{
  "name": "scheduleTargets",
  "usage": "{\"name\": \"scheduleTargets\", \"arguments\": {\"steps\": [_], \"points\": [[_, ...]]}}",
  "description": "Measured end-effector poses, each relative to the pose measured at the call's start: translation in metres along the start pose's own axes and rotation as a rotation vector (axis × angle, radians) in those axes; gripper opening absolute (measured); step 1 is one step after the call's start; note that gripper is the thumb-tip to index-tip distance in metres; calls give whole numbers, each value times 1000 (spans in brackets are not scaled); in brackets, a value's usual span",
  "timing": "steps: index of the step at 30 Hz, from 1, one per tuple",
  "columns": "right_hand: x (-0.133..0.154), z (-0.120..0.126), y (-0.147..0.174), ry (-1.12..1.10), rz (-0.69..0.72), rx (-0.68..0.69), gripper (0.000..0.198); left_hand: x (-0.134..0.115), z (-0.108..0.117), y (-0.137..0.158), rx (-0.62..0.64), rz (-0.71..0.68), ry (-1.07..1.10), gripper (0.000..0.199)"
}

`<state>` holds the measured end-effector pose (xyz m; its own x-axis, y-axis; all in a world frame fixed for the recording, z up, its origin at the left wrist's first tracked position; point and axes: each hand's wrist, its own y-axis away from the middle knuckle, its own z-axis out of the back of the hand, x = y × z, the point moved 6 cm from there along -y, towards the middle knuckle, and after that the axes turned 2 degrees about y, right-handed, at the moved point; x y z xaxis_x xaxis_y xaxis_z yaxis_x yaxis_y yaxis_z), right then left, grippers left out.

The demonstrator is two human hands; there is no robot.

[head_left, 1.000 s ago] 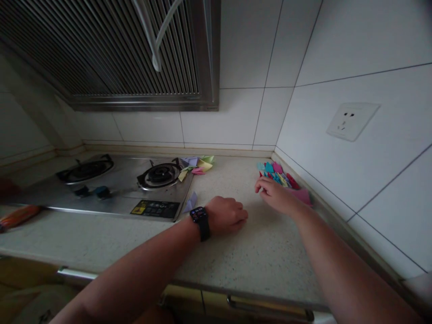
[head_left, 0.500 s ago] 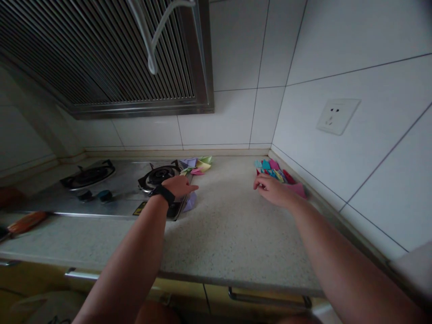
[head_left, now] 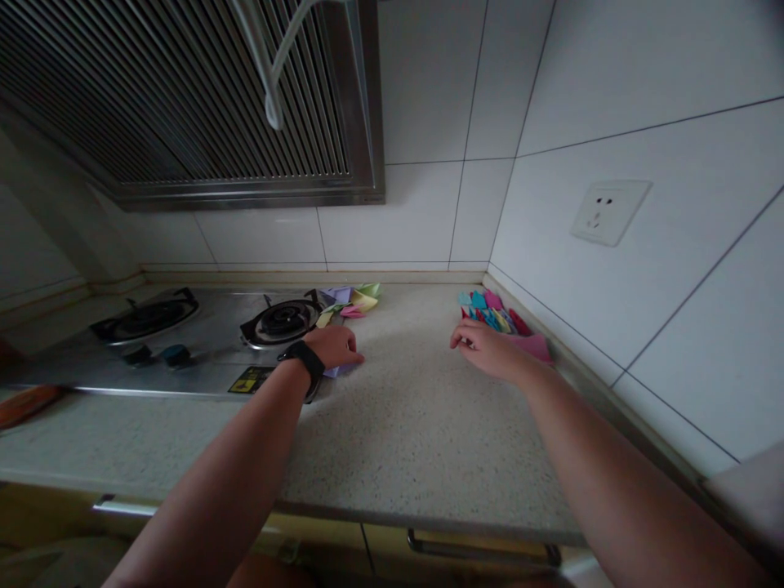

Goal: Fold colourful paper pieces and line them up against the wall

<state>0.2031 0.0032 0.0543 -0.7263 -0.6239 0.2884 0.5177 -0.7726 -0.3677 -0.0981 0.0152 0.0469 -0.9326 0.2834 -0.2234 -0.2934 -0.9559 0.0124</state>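
My left hand (head_left: 334, 346), with a black band on the wrist, is over the right edge of the stove. Its fingers are curled downward, and whatever they may hold is hidden. A lilac folded paper piece (head_left: 338, 371) shows partly from under it. Just beyond lie yellow, green, pink and lilac folded paper pieces (head_left: 361, 302). On the right, my right hand (head_left: 481, 347) hovers low over the counter, fingers loosely bent and a little apart, nothing visible in them. Behind it is a cluster of blue, red and pink folded paper pieces (head_left: 481, 300), with a pink piece (head_left: 536, 347) beside the wrist.
A gas stove (head_left: 208, 359) with two burners fills the left of the speckled counter (head_left: 398, 433). Overhead hangs the range hood (head_left: 245, 98) with a white cable (head_left: 273, 106). A wall socket (head_left: 611, 212) sits on the right tiles. An orange-brown object (head_left: 28, 406) lies far left.
My left hand has turned and curled its stretched index finger, now covering more of the lilac piece. My right hand has shifted slightly left. The whole view has moved a little.
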Motion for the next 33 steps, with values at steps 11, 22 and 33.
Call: {"name": "scheduleTargets", "arguments": {"steps": [11, 22, 33], "points": [[8, -3, 1, -47, 58, -9, 20, -22, 2, -9, -154, -135, 261, 36], [51, -21, 1, -294, -11, 98, 16, -55, -22, -9, -102, -97, 994, 38], [65, -23, 2, -408, -33, 195, 36, -70, -37, -9, -23, -154, 1207, 38]]}}
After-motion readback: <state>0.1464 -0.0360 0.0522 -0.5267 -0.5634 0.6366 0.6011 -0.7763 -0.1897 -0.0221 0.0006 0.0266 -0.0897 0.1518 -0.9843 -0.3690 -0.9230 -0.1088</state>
